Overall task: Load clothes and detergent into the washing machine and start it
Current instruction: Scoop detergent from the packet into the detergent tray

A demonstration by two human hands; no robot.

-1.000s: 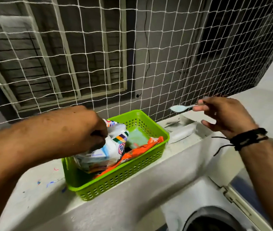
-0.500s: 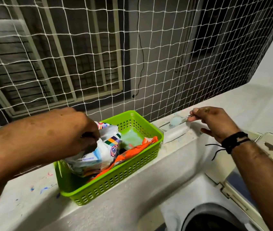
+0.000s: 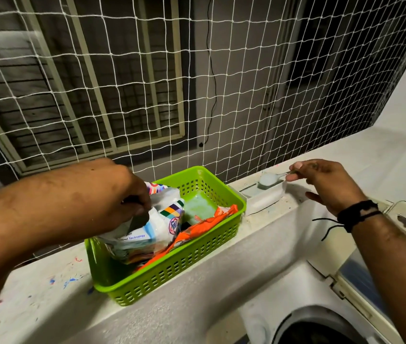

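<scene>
A bright green perforated plastic basket (image 3: 172, 269) sat on the pale, paint-flecked concrete ledge (image 3: 48, 306) in front of a white string safety net (image 3: 221, 95). Inside the basket lay a white detergent pouch with coloured stripes and blue print (image 3: 157, 227), leaning toward the left end, and beside it a crumpled orange plastic packet (image 3: 204, 224) that ran along the near wall of the basket. The green floor of the basket showed bare at its far right end.

The left hand (image 3: 112, 194) was down in the basket with its grip clenched on the top of the white pouch, the fingers bunched around the gathered opening.

The right hand (image 3: 326, 184), with a black thread band at the wrist, was over the ledge to the right of the basket. Its thumb and forefinger pinched the handle of a small pale plastic spoon (image 3: 270, 178), the other fingers spread loosely below. The spoon's bowl sat at a small white rectangular container (image 3: 264, 197) that stood on the ledge just beside the basket's right end; whether the bowl touched it could not be told.

Below the ledge, the white top-loading washing machine (image 3: 308, 326) showed the dark curve of its drum opening at the bottom edge, with its raised lid (image 3: 370, 269) to the right behind the right forearm.
</scene>
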